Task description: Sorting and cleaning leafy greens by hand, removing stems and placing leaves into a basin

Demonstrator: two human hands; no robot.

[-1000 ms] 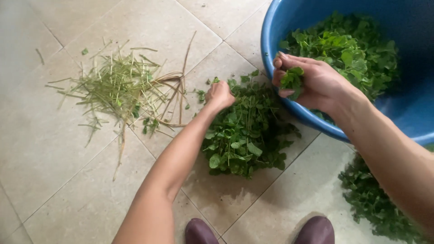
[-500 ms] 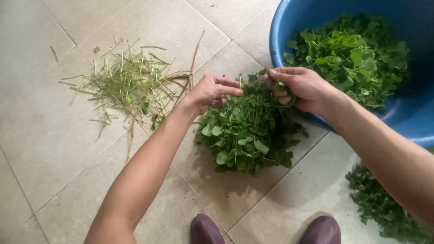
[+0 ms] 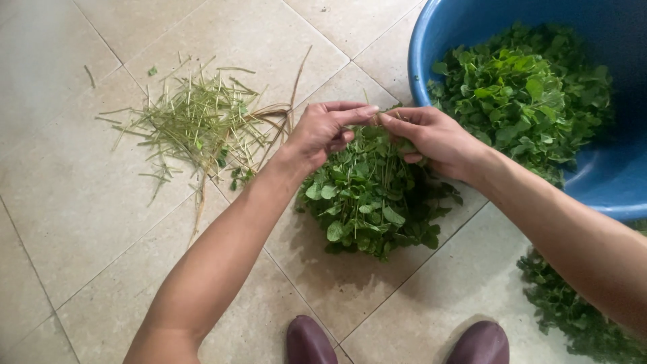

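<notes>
Bottom edge of frame: toes of two dark maroon shoes (image 3: 397,342) on a beige tiled floor (image 3: 60,222). At lower right, a loose heap of greens (image 3: 573,310) lies on the tiles, partly cut off by the frame edge.

Centre of frame: a pile of leafy green sprigs (image 3: 371,202) sits on the floor, just left of the basin. Both forearms reach in from below, the left from bottom left, the right from the right edge.

Left hand (image 3: 323,131) is over the pile's upper edge, fingers curled, thumb and forefinger extended toward the other hand and pinched on a thin stem. Right hand (image 3: 431,138) meets it from the right, fingers closed around a small sprig at the top of the pile. Fingertips of the two hands nearly touch; whether they hold the same stem cannot be told.

Upper left: scattered heap of bare pale-green stems (image 3: 195,125) with a few brownish roots, apart from the leaf pile.

Upper right: large blue plastic basin (image 3: 431,40), holding a mass of picked green leaves (image 3: 526,94).
</notes>
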